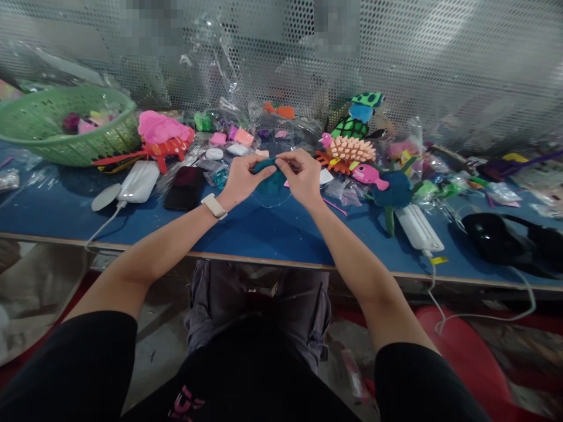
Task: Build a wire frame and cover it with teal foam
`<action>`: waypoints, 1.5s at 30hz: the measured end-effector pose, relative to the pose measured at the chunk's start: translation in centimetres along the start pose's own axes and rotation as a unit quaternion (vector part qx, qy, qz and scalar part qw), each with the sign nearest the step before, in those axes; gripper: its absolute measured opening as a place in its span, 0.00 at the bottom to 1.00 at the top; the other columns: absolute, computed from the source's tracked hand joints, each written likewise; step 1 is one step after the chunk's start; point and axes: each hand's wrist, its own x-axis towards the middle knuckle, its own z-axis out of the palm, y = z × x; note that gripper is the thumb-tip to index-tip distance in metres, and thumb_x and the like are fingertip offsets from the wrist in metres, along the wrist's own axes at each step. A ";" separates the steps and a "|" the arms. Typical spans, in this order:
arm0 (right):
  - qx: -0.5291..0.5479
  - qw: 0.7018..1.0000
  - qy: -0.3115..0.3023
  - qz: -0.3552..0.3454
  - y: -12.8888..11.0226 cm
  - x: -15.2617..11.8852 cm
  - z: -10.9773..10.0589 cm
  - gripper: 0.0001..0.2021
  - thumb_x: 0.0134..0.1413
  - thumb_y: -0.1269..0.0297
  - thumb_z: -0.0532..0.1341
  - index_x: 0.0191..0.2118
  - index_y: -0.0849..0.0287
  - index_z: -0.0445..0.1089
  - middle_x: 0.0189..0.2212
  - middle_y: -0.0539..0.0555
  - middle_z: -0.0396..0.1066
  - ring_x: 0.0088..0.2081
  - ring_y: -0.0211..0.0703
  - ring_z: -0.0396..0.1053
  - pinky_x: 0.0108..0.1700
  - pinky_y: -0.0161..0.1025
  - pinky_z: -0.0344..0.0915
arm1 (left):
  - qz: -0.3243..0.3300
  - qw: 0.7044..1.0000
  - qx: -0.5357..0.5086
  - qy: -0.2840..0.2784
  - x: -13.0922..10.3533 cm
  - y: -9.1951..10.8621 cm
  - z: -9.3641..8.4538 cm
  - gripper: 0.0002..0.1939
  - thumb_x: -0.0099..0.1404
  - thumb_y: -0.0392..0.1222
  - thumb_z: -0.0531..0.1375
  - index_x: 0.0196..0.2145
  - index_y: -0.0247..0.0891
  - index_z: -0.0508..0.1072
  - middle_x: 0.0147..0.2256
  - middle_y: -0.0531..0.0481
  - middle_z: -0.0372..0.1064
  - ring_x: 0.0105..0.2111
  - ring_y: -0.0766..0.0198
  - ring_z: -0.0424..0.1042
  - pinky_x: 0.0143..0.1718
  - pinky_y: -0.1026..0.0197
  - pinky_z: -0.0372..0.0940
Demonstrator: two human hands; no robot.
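Both my hands meet over the middle of the blue table, pinching the upper edge of a dark teal piece of soft clay [269,183]. My left hand [244,177] grips its left side between thumb and fingers. On the right side, the thumb and fingers of my right hand [303,174] press at the top edge. A thin clear rim, perhaps film or a lid, curves below the piece. Small teal bits [220,178] in a clear wrapper lie beside my left hand. A peach spiky clay figure with a pink head [352,149] stands to the right.
A green basket [105,143] stands at the left, near a pink-and-red clay figure [165,135]. A phone [185,189] and white power banks [139,181] lie on the blue table [264,237]. Black goggles [495,234] sit at right, above a red stool [466,357].
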 end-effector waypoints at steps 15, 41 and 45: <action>0.025 0.999 -0.008 -0.042 1.2 0.0 0.2 0.31 0.73 0.24 0.65 0.49 0.49 0.83 0.42 0.55 0.81 0.39 0.47 0.80 0.38 0.45 0.76 | 0.055 0.995 0.088 -0.001 -0.3 -0.5 0.1 0.37 0.75 0.82 0.63 0.39 0.43 0.84 0.30 0.48 0.77 0.29 0.60 0.67 0.31 0.55 0.60; 0.067 0.997 -0.036 -0.006 -0.4 -0.4 0.5 0.31 0.69 0.23 0.66 0.48 0.49 0.83 0.42 0.54 0.82 0.41 0.47 0.79 0.41 0.45 0.77 | 0.064 0.996 0.042 0.039 -0.3 0.6 0.3 0.33 0.81 0.76 0.61 0.39 0.43 0.84 0.34 0.47 0.81 0.32 0.60 0.75 0.33 0.56 0.66; 0.077 0.996 -0.032 0.017 -0.1 -0.1 0.7 0.33 0.66 0.22 0.69 0.43 0.51 0.81 0.37 0.52 0.80 0.37 0.44 0.76 0.38 0.43 0.74 | 0.068 0.996 0.028 0.041 -0.3 0.6 0.4 0.33 0.81 0.76 0.62 0.38 0.42 0.83 0.36 0.47 0.83 0.35 0.60 0.77 0.37 0.55 0.70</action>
